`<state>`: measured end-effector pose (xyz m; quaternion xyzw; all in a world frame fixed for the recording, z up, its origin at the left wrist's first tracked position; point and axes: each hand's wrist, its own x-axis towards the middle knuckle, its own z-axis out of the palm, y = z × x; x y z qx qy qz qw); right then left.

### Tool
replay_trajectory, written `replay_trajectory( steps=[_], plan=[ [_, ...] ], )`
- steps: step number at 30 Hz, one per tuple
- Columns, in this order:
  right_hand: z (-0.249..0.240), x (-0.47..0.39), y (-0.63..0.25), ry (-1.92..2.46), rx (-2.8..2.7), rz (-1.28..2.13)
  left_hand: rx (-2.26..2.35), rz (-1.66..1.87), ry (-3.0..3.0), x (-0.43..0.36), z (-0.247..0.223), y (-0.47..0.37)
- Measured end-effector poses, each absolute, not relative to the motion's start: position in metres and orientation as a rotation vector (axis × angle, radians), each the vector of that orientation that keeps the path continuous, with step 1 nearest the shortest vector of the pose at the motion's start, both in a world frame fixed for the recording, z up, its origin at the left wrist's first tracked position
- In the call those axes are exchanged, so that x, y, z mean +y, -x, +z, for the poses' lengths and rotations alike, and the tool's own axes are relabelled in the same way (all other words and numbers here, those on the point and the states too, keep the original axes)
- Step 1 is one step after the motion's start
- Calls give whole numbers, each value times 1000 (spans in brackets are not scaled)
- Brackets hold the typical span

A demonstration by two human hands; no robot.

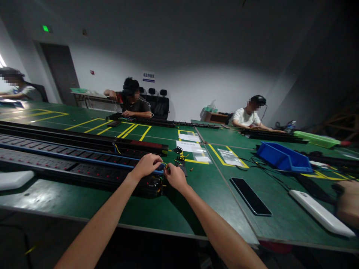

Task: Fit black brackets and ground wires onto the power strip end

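Note:
Long black power strips (pixel 112 172) with rows of sockets and small red marks lie side by side along the table, one edged in blue. My left hand (pixel 147 164) rests over the right end of the blue-edged strip, its fingers curled down on it. Close beside it, my right hand (pixel 175 177) is closed in a pinch at the same end; what its fingertips hold is hidden. A thin yellow-green wire (pixel 165 164) shows between the two hands. Small black brackets (pixel 180 158) lie just beyond my right hand.
On the green table (pixel 202 201) to the right are a phone (pixel 251 196), a white power bank (pixel 321 213) with a cable and a blue bin (pixel 283 157). Papers (pixel 190 145) lie ahead. Several people sit around the table; another person's hand (pixel 347 201) enters at right.

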<state>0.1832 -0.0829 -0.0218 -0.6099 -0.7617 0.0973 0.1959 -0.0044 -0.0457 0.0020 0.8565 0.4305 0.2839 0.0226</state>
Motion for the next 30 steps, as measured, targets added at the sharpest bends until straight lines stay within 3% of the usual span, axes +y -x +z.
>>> replay_trajectory(
  steps=[19,30],
  plan=[
    [-24,-82,-183,1701,-2123,281,1321,886,-2655,-47,3,4],
    [-33,-66,-186,1444,-1687,674,1319,892,-2642,-43,-1,5]
  ],
)
